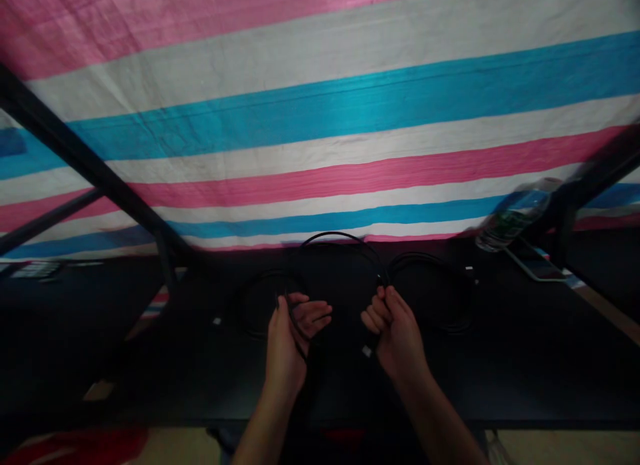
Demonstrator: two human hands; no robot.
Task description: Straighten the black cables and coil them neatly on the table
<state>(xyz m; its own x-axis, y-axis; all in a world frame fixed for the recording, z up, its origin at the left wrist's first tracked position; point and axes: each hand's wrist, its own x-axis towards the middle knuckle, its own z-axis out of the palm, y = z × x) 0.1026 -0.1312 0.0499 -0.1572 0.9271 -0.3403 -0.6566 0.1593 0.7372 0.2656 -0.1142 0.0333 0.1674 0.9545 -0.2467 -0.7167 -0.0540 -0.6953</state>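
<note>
A thin black cable (340, 234) arches between my two hands over the dark tabletop. My left hand (293, 335) has the cable lying across its palm, held under the thumb, while the other fingers stretch out to the right. With fingers curled in, my right hand (397, 328) pinches the cable near its upper loop. A pale connector end (367, 351) shows just below the right hand's fingers. Loops of black cable spread behind the left hand, and a coiled black cable (450, 330) lies to the right of my right hand. Dim light blurs the details.
Striped sheeting (320, 125) hangs behind the black table (500, 385). A clear bottle (515, 218) and a phone (537, 262) are at the back right. Dark frame bars (95, 168) slope down at left. Small pale connectors (217, 321) lie on the table.
</note>
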